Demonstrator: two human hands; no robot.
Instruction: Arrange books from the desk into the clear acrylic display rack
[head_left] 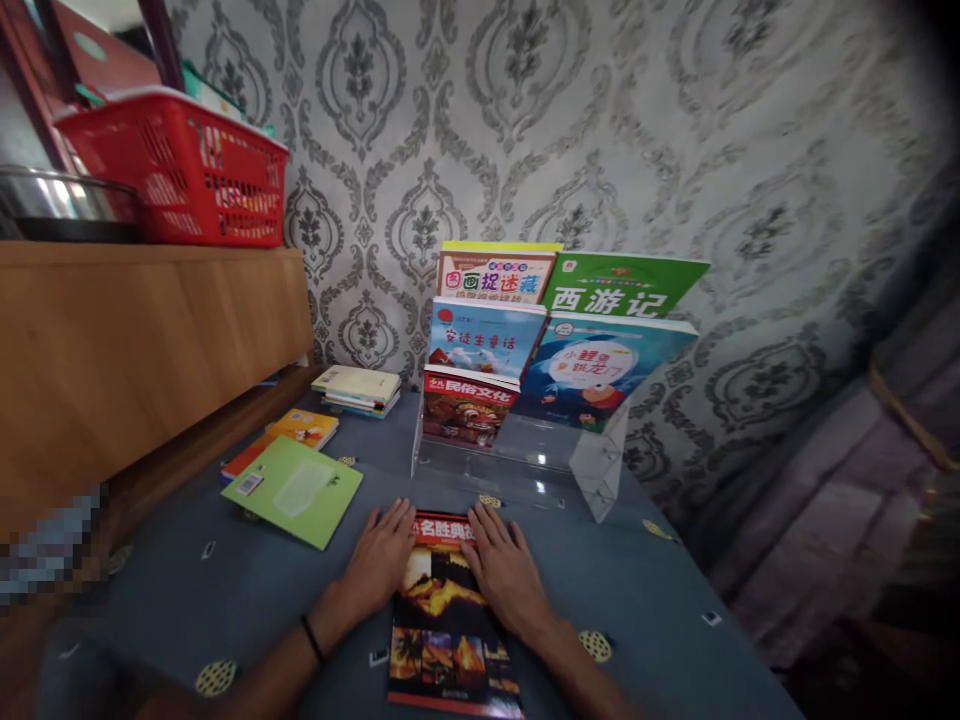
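Note:
A book (442, 600) with a red title band and dark photo cover lies face up on the grey-blue cloth. My left hand (381, 555) rests flat on its upper left edge, fingers stretched out. On the upper right edge lies my right hand (504, 568), also flat with fingers extended. Behind the book stands a clear acrylic book rack (600, 470). It bears a red-titled book (471, 408), a light blue book (486, 340), a blue fish-story book (600, 370), a pinkish book (495, 275) and a green book (626, 283), all leaning back.
Left of the hands are a light green book (296, 490), an orange book (300, 428) and a small book stack (356, 385). A wooden cabinet (150, 360) carries a red basket (180, 165) and a metal basin (67, 200). Patterned wallpaper (525, 130) covers the back wall.

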